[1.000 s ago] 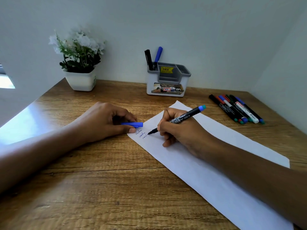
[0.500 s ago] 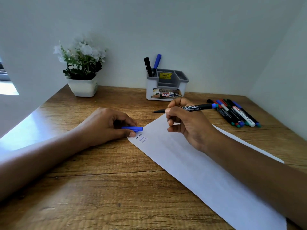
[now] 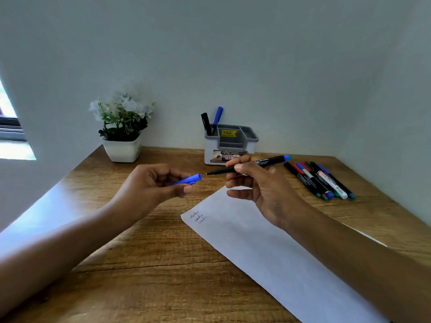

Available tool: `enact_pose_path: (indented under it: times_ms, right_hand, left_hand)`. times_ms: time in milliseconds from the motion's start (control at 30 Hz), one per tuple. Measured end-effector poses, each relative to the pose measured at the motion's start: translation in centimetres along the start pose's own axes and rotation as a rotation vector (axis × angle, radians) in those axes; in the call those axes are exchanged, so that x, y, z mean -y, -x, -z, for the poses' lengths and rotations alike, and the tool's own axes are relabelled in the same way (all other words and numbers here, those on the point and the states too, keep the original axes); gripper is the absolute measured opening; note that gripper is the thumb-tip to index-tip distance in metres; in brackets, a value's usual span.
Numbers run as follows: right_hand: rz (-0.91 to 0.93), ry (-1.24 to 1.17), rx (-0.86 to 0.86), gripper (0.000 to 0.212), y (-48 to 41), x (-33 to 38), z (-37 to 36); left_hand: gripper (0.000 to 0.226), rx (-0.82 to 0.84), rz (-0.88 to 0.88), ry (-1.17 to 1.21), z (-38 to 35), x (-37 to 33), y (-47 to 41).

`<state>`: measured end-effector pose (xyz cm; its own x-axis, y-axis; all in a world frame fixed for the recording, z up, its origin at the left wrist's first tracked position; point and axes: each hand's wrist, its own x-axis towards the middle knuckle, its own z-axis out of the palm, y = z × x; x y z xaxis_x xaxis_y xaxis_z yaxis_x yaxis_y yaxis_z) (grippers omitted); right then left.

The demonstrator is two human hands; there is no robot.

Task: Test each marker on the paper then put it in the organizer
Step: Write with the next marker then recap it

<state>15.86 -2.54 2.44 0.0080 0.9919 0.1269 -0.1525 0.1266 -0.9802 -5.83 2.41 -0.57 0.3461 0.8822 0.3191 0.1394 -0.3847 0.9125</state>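
Right hand is held above the worktop. Its grip pinches the marker toward the front of the barrel, thumb and forefinger pressed on it, the other fingers loosely curled beneath. The marker is uncapped. Its long axis is nearly level and runs right to left: blue end plug at the right, bare tip at the left.

Left hand is at the same height. Its grip pinches the blue cap between thumb and fingertips, open mouth facing right.

Key relation: the tip points at the cap mouth, just beside it and not touching. The 2 axes lie close to 1 line. Judged: recapping is the step in hand, and it needs only a short closing move along that line.

Paper lies below, with 3 short scribbles at its left corner. Organizer stands behind the hands by the wall, with 2 stored markers in its left compartment. Loose markers lie in a row to the right.
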Motion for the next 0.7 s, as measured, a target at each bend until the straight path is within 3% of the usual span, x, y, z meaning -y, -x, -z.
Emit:
enact_pose_path:
  times_ms: [533,700]
  right_hand:
    - [0.05,0.218,0.186,0.003,0.5,-1.2,-1.4]
    - [0.078,0.263,0.166,0.006,0.6,-1.5,-1.3]
  left_hand:
    - [0.027,0.053,-0.029,-0.054,-0.7,-0.9,0.6]
    - [0.027,0.035,-0.023,-0.019,-1.1,-1.3,0.9]
